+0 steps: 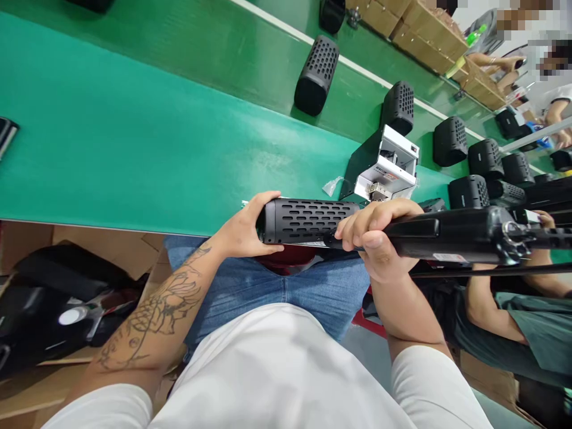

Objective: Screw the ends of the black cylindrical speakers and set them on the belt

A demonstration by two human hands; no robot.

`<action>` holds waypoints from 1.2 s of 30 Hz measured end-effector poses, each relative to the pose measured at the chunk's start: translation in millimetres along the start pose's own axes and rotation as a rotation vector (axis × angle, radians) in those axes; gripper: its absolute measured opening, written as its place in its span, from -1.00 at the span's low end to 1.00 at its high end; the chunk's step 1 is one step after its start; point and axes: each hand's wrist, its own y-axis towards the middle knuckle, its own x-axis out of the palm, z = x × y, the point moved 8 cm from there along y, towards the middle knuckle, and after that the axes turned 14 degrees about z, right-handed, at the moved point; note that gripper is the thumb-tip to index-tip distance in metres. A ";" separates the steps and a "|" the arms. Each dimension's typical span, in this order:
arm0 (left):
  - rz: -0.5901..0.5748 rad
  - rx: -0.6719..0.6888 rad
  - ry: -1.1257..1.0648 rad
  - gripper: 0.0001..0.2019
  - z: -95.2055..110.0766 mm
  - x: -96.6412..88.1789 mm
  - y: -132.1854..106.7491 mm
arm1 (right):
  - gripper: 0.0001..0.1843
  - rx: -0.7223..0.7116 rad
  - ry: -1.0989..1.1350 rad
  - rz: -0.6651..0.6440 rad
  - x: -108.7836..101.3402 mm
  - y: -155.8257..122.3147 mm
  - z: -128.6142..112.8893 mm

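My left hand (245, 229) grips the left end of a black cylindrical speaker with a slotted grille (306, 220), held just over the near edge of the green belt (134, 137). My right hand (378, 238) is closed round a black electric screwdriver (451, 238), whose tip meets the speaker's right end. Both sit above my lap in blue jeans.
A white screw feeder box (388, 167) stands on the belt just beyond the speaker. Several black speakers (316, 74) lie further along the belt. A co-worker's arm (487, 298) is at the right. Cardboard boxes with black parts (53, 304) sit at the lower left.
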 end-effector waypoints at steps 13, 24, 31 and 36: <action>-0.003 0.058 0.027 0.29 6.0 -1.5 1.7 | -0.46 0.007 -0.046 -0.111 9.9 -3.4 5.2; 0.098 0.186 0.048 0.24 6.9 -3.5 -3.9 | -0.50 -0.259 -0.150 0.340 -84.5 52.6 -24.4; 0.083 0.174 0.077 0.25 3.8 -4.0 -4.6 | -0.41 -0.288 -0.377 0.520 -177.7 91.1 43.8; 0.079 0.147 0.070 0.24 4.6 -5.0 -3.6 | -0.38 -0.205 -0.405 0.547 -172.7 72.9 43.7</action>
